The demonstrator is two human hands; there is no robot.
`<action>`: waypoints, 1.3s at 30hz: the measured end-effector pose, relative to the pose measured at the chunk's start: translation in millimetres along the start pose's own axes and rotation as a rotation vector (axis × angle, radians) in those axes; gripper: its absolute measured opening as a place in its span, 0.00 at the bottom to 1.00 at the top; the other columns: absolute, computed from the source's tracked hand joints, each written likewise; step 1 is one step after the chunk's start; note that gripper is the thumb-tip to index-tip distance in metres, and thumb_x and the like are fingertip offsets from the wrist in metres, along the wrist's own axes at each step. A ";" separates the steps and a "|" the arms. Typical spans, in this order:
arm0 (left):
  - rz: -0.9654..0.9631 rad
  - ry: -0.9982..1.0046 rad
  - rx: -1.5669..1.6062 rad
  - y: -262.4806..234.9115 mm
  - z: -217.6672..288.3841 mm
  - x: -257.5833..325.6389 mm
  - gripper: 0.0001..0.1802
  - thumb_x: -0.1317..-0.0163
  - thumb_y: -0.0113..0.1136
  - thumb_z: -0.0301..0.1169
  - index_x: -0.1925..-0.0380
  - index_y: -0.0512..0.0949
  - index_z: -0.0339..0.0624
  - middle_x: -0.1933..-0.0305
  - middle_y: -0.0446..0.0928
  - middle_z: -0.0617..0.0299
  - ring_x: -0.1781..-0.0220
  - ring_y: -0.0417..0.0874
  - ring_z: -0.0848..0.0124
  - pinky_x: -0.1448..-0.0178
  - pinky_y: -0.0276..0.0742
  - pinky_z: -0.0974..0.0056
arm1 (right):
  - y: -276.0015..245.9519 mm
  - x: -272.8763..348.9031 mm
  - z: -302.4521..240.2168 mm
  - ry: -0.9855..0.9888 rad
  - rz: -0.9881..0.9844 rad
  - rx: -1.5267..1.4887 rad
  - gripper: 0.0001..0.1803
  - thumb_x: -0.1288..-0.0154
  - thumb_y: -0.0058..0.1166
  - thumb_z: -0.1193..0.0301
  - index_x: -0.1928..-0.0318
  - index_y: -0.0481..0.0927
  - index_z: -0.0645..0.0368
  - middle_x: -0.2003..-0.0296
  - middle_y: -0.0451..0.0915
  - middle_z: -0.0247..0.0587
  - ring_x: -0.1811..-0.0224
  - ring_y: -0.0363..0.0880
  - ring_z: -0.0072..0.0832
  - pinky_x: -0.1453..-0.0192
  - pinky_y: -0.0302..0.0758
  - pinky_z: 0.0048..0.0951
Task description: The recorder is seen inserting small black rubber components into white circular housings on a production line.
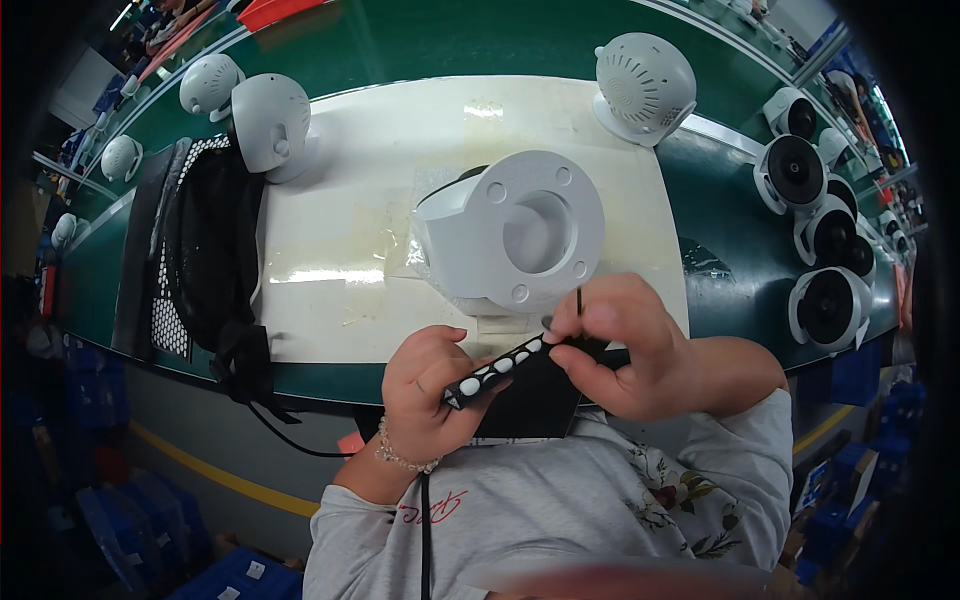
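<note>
My left hand (432, 385) is closed around a narrow dark strip (502, 368) with a row of round white pads on it. The strip slants up toward my right hand (625, 345), whose thumb and fingers are bent together at its far end. What they pinch is too small to make out; a thin dark upright sliver shows above the fingertips. Just beyond my hands, a white rounded device (490, 235) lies tipped over. Its ring-shaped base faces up, with a wide hollow in the middle and several small round spots around the rim.
A pale board (340, 200) covers part of the green table (420, 50). White devices (272, 125) stand at the back left, another (648, 85) at the back right. Several with black round fronts (795, 170) line the right side. A black mesh bag (205, 245) lies left.
</note>
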State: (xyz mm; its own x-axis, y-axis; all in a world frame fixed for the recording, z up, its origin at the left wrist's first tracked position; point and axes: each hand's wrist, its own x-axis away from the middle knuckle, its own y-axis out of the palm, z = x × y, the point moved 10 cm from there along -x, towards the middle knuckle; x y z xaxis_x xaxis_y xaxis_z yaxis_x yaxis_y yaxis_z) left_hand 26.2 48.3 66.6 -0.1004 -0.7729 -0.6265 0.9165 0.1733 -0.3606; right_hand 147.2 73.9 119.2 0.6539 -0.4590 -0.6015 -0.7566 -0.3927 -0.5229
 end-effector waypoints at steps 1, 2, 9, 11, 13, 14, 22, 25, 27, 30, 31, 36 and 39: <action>-0.007 0.017 -0.018 0.3 1.3 -0.2 0.14 0.65 0.68 0.22 0.76 0.73 0.40 0.83 0.69 0.63 0.80 0.72 0.67 0.57 0.74 0.59 | 0.5 -1.4 6.4 0.083 -0.017 -0.028 0.40 0.56 0.52 0.92 0.43 0.56 0.51 0.63 0.67 0.43 0.68 0.73 0.28 0.69 0.73 0.24; -0.007 0.010 -0.016 -0.3 0.4 -0.6 0.14 0.65 0.68 0.22 0.76 0.73 0.40 0.83 0.69 0.63 0.80 0.72 0.67 0.57 0.74 0.59 | 2.1 -0.8 8.1 0.088 -0.020 -0.032 0.40 0.56 0.52 0.92 0.43 0.56 0.51 0.63 0.67 0.43 0.68 0.73 0.28 0.69 0.73 0.24; -0.003 -0.036 0.015 -0.2 -7.9 2.5 0.13 0.64 0.68 0.23 0.77 0.74 0.40 0.82 0.71 0.63 0.79 0.73 0.68 0.57 0.74 0.60 | 6.0 7.4 5.0 -0.038 0.009 -0.084 0.40 0.56 0.50 0.93 0.42 0.56 0.49 0.63 0.66 0.45 0.69 0.73 0.28 0.70 0.74 0.23; 0.026 -0.082 0.007 -3.2 -12.3 3.0 0.12 0.63 0.68 0.24 0.77 0.74 0.41 0.82 0.71 0.64 0.79 0.73 0.68 0.58 0.74 0.60 | 5.1 7.7 0.8 -0.075 -0.002 -0.092 0.40 0.56 0.50 0.93 0.43 0.56 0.49 0.63 0.66 0.46 0.70 0.73 0.29 0.71 0.74 0.24; -0.023 -0.026 0.031 -0.3 -4.6 -1.2 0.11 0.64 0.68 0.25 0.78 0.75 0.41 0.81 0.72 0.63 0.77 0.74 0.66 0.61 0.74 0.61 | -10.1 2.3 2.5 -0.054 0.044 -0.198 0.40 0.57 0.51 0.93 0.44 0.58 0.48 0.64 0.67 0.44 0.71 0.73 0.29 0.73 0.74 0.24; -0.023 -0.021 0.030 -1.8 -2.8 -1.9 0.11 0.64 0.68 0.25 0.78 0.75 0.41 0.81 0.72 0.63 0.77 0.74 0.66 0.61 0.74 0.61 | -19.7 -3.2 7.1 -0.040 0.053 -0.136 0.41 0.56 0.52 0.93 0.43 0.57 0.45 0.64 0.67 0.43 0.71 0.73 0.28 0.73 0.74 0.24; 0.012 0.140 -0.060 2.8 8.3 -6.0 0.15 0.65 0.65 0.25 0.71 0.79 0.43 0.50 0.71 0.56 0.68 0.76 0.68 0.68 0.72 0.68 | -53.7 -36.3 76.2 0.296 0.284 -0.335 0.40 0.48 0.46 0.88 0.36 0.46 0.52 0.55 0.62 0.39 0.61 0.67 0.22 0.55 0.68 0.21; 0.051 0.117 -0.031 5.2 -7.3 -3.0 0.15 0.66 0.67 0.24 0.72 0.78 0.40 0.45 0.68 0.53 0.68 0.77 0.68 0.69 0.72 0.68 | -49.5 -36.2 77.6 0.302 0.251 -0.314 0.37 0.46 0.44 0.87 0.37 0.49 0.51 0.57 0.63 0.40 0.61 0.68 0.20 0.58 0.69 0.18; 0.057 0.108 -0.021 5.6 -12.1 -3.0 0.16 0.67 0.67 0.23 0.72 0.77 0.39 0.44 0.67 0.52 0.69 0.77 0.68 0.70 0.72 0.67 | -50.1 -38.4 77.2 0.332 0.237 -0.290 0.38 0.46 0.45 0.87 0.37 0.49 0.52 0.56 0.64 0.41 0.61 0.68 0.21 0.56 0.68 0.19; 0.044 0.119 -0.002 5.1 -12.7 -3.6 0.17 0.68 0.69 0.22 0.73 0.76 0.37 0.44 0.68 0.51 0.74 0.77 0.68 0.71 0.72 0.67 | -49.7 -36.1 73.6 0.328 0.213 -0.137 0.37 0.46 0.45 0.87 0.37 0.49 0.54 0.56 0.68 0.43 0.60 0.71 0.21 0.56 0.69 0.21; 0.039 0.115 -0.006 5.3 -13.7 -2.7 0.17 0.67 0.69 0.22 0.73 0.75 0.37 0.44 0.68 0.51 0.75 0.77 0.68 0.71 0.72 0.67 | -50.8 -35.5 67.8 0.291 0.200 -0.007 0.36 0.46 0.44 0.86 0.37 0.50 0.55 0.56 0.71 0.44 0.59 0.73 0.22 0.57 0.70 0.21; 0.031 0.103 -0.012 6.0 -14.9 -2.3 0.17 0.67 0.69 0.22 0.73 0.75 0.36 0.44 0.68 0.50 0.75 0.76 0.68 0.70 0.72 0.67 | -42.9 -27.8 45.4 0.080 0.093 0.334 0.33 0.45 0.45 0.86 0.40 0.52 0.57 0.61 0.75 0.45 0.54 0.75 0.29 0.54 0.71 0.27; 0.034 0.080 0.002 6.0 -15.5 -1.0 0.16 0.67 0.68 0.22 0.74 0.75 0.36 0.44 0.68 0.49 0.75 0.77 0.67 0.70 0.72 0.67 | -42.7 -27.5 28.1 -0.194 0.220 0.422 0.31 0.48 0.49 0.87 0.43 0.55 0.61 0.59 0.73 0.44 0.56 0.75 0.29 0.49 0.69 0.35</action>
State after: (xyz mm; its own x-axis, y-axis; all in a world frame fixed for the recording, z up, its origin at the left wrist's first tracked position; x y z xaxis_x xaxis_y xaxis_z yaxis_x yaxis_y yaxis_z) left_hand 25.8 59.6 54.4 -0.0995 -0.7154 -0.6916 0.9206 0.1976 -0.3368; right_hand 161.7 125.6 141.2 0.4984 -0.3223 -0.8048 -0.8350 0.0713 -0.5457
